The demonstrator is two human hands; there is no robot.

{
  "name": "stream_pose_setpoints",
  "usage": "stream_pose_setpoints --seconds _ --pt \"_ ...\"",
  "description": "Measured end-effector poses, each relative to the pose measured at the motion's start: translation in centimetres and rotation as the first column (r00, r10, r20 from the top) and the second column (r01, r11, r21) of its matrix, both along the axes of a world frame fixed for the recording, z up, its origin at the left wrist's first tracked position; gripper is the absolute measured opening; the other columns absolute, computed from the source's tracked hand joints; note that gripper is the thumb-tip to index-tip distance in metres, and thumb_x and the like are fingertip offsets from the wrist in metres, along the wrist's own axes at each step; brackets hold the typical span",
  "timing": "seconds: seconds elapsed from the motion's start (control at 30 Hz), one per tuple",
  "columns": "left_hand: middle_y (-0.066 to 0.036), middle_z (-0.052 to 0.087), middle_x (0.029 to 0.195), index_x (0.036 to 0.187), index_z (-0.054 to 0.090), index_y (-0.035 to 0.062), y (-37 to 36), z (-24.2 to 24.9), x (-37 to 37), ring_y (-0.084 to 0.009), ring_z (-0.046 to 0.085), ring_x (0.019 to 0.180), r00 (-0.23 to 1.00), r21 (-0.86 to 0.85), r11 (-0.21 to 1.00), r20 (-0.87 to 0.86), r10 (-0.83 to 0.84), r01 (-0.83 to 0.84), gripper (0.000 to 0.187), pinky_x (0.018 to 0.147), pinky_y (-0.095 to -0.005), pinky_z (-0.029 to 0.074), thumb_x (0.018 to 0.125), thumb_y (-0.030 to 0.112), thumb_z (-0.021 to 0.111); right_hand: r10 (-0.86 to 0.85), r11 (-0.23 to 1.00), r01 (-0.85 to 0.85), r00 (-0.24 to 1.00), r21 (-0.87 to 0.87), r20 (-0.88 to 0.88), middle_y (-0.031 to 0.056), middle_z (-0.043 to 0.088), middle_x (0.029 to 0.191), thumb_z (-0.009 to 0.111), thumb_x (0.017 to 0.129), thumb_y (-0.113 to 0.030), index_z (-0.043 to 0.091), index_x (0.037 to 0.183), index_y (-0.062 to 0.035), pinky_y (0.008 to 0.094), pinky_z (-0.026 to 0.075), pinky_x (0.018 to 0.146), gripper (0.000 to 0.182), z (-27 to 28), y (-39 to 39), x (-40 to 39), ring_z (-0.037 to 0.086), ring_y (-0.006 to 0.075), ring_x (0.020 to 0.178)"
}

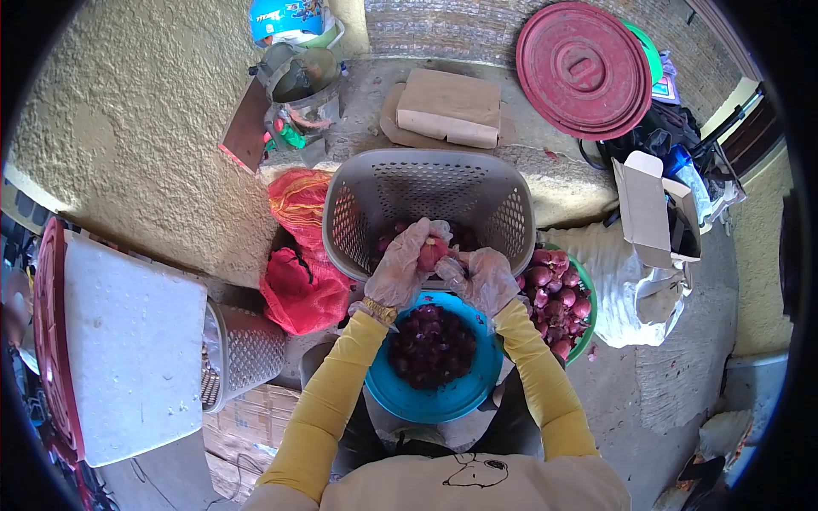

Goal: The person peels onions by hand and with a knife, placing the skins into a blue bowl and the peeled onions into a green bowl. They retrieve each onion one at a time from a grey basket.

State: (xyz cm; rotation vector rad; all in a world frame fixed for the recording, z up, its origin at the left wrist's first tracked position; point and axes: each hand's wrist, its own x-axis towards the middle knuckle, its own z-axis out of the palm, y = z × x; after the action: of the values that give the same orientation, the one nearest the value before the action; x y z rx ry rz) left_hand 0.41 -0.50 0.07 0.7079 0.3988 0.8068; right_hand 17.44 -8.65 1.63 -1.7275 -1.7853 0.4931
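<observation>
A red onion (433, 255) sits in the fingers of my left hand (399, 268), which wears a clear plastic glove. Close beside it, my right hand (487, 279), gloved too, is closed with its fingertips at the onion. Something small and dark shows at those fingertips, but I cannot make out what it is. Both hands are over the near rim of a grey perforated basket (426, 162) with some red onions at its bottom. Below them is a blue basin (433, 410) holding a dark purple heap (432, 347), which looks like onion skins or pieces.
To the right, a green basin (588, 328) is full of red onions (558, 294), beside a white sack (626, 298). Red mesh bags (305, 285) lie left of the basket. Cardboard (449, 106) and a red lid (584, 72) are behind; a white board (132, 349) stands left.
</observation>
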Motion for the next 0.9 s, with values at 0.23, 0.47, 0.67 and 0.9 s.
stream_pose_setpoints --seconds 0.23,0.47,0.67,0.9 --pt "-0.01 0.063 0.113 0.113 0.064 -0.0005 0.1 0.1 0.1 -0.0224 0.064 0.105 0.998 -0.05 0.998 0.047 -0.03 0.033 0.042 0.095 -0.0376 0.054 0.108 0.04 0.054 0.041 0.999 -0.043 0.996 0.028 0.073 0.022 0.066 0.07 0.067 0.091 -0.061 0.077 0.09 -0.0069 0.0513 0.053 0.068 0.055 -0.5 -0.1 -0.1 0.067 0.0431 0.072" --pt "-0.009 0.06 0.114 0.108 0.065 0.0011 -0.1 0.5 0.2 -0.0246 0.062 0.108 0.998 -0.064 0.998 0.058 0.017 -0.013 0.041 0.099 -0.0405 0.053 0.107 0.041 0.055 0.157 0.982 -0.171 0.976 0.084 0.149 0.02 0.066 0.07 0.066 0.092 -0.061 0.074 0.089 -0.0051 0.0509 0.052 0.067 0.057 0.4 -0.3 -0.2 0.067 0.0416 0.072" --pt "-0.007 0.059 0.116 0.108 0.064 0.0017 0.2 0.4 -0.3 -0.0196 0.058 0.112 0.997 -0.079 0.997 0.074 -0.013 0.019 0.037 0.1 -0.0449 0.056 0.108 0.038 0.056 0.285 0.954 -0.298 0.925 0.016 0.253 0.0204 0.067 0.071 0.062 0.092 -0.066 0.074 0.081 -0.0057 0.0511 0.052 0.069 0.063 -1.2 -0.1 0.1 0.067 0.0421 0.073" --pt "-0.009 0.061 0.118 0.12 0.061 0.0017 0.8 0.6 -1.1 -0.0269 0.064 0.111 1.0 -0.209 0.978 0.003 0.026 -0.025 0.043 0.102 -0.0454 0.055 0.109 0.042 0.049 0.474 0.878 -0.447 0.863 -0.174 0.175 0.0182 0.067 0.07 0.063 0.09 -0.068 0.077 0.077 -0.0092 0.0511 0.052 0.069 0.062 -0.6 -0.3 -0.9 0.067 0.04 0.072"
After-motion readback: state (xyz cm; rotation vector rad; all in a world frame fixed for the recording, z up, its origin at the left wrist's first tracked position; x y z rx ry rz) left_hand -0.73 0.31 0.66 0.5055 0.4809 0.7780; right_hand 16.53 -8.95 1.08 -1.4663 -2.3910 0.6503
